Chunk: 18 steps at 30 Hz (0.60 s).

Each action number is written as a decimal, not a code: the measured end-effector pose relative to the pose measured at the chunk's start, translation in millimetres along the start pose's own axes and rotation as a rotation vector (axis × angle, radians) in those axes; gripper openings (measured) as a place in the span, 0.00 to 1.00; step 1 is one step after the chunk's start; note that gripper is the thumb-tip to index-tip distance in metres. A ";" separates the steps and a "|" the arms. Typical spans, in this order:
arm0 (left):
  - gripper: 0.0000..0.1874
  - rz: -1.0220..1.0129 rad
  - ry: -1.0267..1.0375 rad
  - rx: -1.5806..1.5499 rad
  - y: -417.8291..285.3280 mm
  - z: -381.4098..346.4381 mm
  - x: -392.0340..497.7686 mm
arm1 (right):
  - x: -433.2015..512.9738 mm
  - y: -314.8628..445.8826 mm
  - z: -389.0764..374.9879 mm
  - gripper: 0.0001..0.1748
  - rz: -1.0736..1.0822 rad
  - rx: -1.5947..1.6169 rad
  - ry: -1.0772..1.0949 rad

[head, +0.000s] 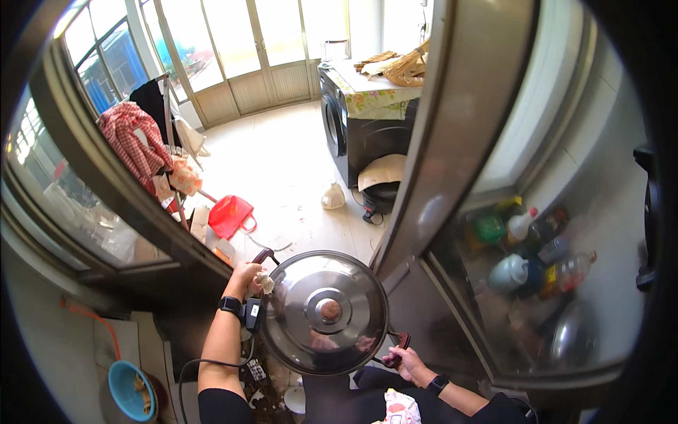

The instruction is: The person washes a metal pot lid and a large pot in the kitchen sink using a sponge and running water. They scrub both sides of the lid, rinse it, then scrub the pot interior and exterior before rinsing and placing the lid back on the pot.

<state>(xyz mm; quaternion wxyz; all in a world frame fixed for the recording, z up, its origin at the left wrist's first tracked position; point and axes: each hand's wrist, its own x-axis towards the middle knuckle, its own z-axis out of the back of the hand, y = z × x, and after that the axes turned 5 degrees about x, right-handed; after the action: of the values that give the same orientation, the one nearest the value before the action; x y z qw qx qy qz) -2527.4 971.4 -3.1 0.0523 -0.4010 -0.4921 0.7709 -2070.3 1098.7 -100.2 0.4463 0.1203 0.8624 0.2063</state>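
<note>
A large round metal pan with a steel lid (pixel 296 339) is before me, its knob (pixel 330 309) in the lid's middle. My right hand (pixel 407 365) is closed around the dark red side handle (pixel 398 350) at the pan's lower right. At the upper left, my left hand (pixel 249 278) is at the other side handle (pixel 266 256), with a crumpled pale cloth or paper (pixel 264 283) at its fingers; its exact grip is partly hidden. A black plug-like device (pixel 252 315) with a cable hangs beside my left wrist.
Door frames (pixel 418 159) stand close on both sides. Beyond are a red bag (pixel 231 216), a plastic jug (pixel 333 196), a washing machine (pixel 365 132) and a clothes rack with a checked garment (pixel 135 139). A blue basin (pixel 123 392) lies lower left; bottles (pixel 508 273) show behind glass at right.
</note>
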 end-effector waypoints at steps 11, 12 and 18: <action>0.05 -0.069 0.160 0.245 -178.8 -22.7 257.0 | 148.9 64.4 -141.1 0.09 0.075 0.261 -0.142; 0.05 -0.063 0.184 0.274 -197.0 -32.7 275.1 | 156.9 71.5 -150.4 0.09 0.084 0.286 -0.147; 0.08 -0.111 0.300 0.288 -282.3 -98.7 349.4 | 207.9 126.9 -172.1 0.10 0.206 0.401 -0.139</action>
<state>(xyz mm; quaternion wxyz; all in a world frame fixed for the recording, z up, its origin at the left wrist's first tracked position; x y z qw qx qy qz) -2785.0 1352.2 5.8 0.2242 -0.4719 -0.3850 0.7608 -2327.5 1249.8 -102.3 0.4484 0.3076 0.8366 0.0666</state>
